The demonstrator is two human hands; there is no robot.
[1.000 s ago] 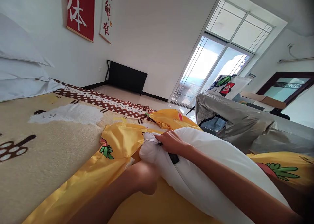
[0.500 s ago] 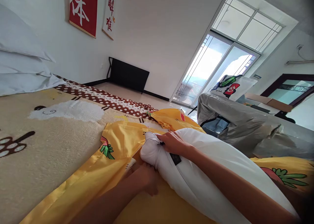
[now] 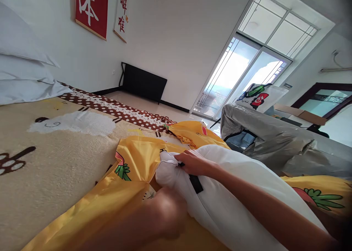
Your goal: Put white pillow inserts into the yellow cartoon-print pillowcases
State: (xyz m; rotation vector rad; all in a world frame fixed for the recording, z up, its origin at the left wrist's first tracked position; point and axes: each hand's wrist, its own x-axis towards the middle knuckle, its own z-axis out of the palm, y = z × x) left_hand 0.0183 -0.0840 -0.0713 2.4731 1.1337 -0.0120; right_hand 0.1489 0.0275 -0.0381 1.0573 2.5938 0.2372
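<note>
My right hand (image 3: 191,162) is closed on the bunched near-left end of a white pillow (image 3: 239,177), fingers wrapped over its edge. A black label (image 3: 195,184) hangs from the pillow's seam below that hand. Just in front of the pillow's end, my left hand (image 3: 169,210) is smeared by motion, so its fingers cannot be made out. It is over a yellow pillowcase (image 3: 137,157) with printed carrot-like pictures, which spreads beneath and to the left of the pillow. The pillow end lies against the pillowcase's fabric.
A beige patterned blanket (image 3: 66,152) covers the bed, with stacked white pillows (image 3: 24,71) at the left. More yellow fabric (image 3: 196,132) lies behind. A plastic-covered piece of furniture (image 3: 272,137) stands at right, and a black panel (image 3: 143,81) leans by the wall.
My left hand has come up from beside the pillow's end, moving slightly nearer the camera, and is blurred now. My right hand keeps its grip on the pillow.
</note>
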